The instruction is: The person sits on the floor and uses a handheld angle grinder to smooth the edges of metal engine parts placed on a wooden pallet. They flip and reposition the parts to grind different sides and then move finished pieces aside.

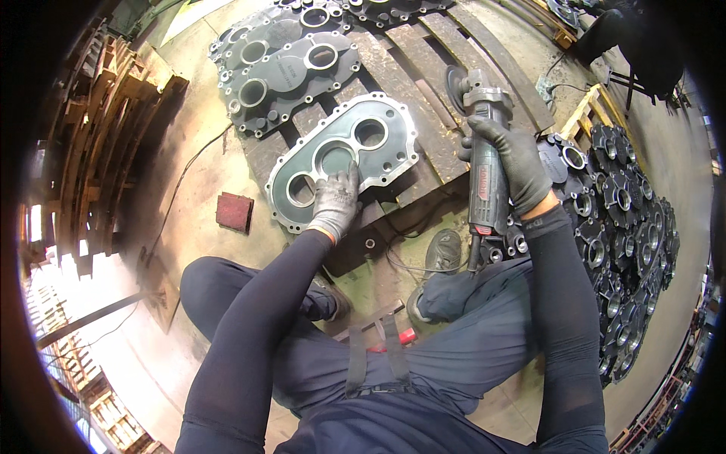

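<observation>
A grey-green metal cover plate (pixel 318 165) with a pale machined rim and three large round holes lies tilted across a wooden pallet in front of me. On its near side rests my left hand (pixel 338 203) in a grey glove, fingers stretched over the surface, with the fingertips at the middle hole. My right hand (pixel 513 163), also gloved, is wrapped round the body of an angle grinder (pixel 486 185) to the right of the plate. The grinder stands upright in my grip, its head and disc at the far end, apart from the plate.
More dark cover plates (pixel 283 72) lie on the pallet (pixel 423 64) beyond. Many castings (pixel 624 219) are stacked at my right. A reddish-brown abrasive pad (pixel 234 212) lies on the floor at left, near a thin cable (pixel 185 178) and stacked pallets (pixel 113 144). Someone in dark clothing (pixel 624 49) is at far right.
</observation>
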`<state>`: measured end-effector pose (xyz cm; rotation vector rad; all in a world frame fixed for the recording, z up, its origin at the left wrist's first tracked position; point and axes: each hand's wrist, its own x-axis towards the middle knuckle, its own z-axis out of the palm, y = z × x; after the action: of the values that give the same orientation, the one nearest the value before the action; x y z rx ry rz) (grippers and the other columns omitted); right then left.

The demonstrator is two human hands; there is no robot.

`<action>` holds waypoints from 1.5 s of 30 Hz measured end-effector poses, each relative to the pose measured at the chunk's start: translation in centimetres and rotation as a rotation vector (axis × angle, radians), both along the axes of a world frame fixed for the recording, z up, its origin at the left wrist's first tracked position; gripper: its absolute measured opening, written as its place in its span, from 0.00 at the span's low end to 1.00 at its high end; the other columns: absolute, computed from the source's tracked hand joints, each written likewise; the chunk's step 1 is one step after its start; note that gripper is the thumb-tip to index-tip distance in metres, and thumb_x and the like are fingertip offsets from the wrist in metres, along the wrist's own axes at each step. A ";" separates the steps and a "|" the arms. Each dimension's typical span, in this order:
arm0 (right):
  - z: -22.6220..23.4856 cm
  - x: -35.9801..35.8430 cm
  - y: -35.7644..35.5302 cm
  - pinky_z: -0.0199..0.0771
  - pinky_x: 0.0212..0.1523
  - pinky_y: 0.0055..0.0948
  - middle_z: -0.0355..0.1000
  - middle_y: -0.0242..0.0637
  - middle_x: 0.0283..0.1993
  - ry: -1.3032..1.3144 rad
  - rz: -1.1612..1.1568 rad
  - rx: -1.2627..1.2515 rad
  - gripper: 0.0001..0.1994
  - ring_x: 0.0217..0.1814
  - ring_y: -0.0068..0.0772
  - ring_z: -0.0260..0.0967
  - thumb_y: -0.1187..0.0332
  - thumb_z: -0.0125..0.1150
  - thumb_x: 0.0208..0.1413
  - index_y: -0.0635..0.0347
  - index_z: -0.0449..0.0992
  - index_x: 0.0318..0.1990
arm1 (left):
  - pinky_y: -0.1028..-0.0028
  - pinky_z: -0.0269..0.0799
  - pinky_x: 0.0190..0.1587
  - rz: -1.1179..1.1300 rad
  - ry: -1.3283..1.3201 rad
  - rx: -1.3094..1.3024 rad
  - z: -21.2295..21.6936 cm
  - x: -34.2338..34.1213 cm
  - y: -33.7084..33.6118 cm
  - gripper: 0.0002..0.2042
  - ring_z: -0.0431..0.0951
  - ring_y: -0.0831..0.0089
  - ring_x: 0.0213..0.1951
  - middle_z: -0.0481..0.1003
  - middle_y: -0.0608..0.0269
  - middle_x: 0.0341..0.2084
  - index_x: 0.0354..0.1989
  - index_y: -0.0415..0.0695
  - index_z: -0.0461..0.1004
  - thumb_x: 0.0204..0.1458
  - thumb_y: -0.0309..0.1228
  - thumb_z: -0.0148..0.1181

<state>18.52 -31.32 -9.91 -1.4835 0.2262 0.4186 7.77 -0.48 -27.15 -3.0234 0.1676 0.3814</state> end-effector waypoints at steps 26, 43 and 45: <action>-5.1 0.7 0.8 0.86 0.30 0.34 0.83 0.45 0.35 0.070 0.202 -0.204 0.22 0.29 0.38 0.84 0.61 0.80 0.57 0.70 0.80 0.50 | 0.58 0.78 0.53 -0.090 0.042 0.010 2.5 -0.5 0.1 0.32 0.85 0.54 0.50 0.81 0.50 0.49 0.64 0.37 0.71 0.58 0.47 0.69; -8.4 2.8 4.2 0.93 0.33 0.43 0.83 0.47 0.37 0.422 0.223 -0.144 0.24 0.33 0.44 0.86 0.57 0.77 0.61 0.70 0.78 0.51 | 0.62 0.80 0.42 -0.484 0.153 -0.349 17.8 -5.4 -2.6 0.17 0.87 0.61 0.36 0.83 0.59 0.33 0.56 0.36 0.78 0.63 0.32 0.57; -8.6 3.6 4.7 0.92 0.33 0.43 0.83 0.47 0.38 0.397 0.212 -0.133 0.23 0.34 0.44 0.87 0.57 0.76 0.62 0.69 0.77 0.52 | 0.62 0.80 0.41 -0.482 0.148 -0.360 17.7 -5.4 -2.5 0.14 0.87 0.61 0.36 0.83 0.58 0.33 0.51 0.37 0.79 0.62 0.31 0.59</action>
<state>22.08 -26.64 -18.52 -1.5509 0.4188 0.8854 2.41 -3.01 -9.46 -3.1335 1.0547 0.5760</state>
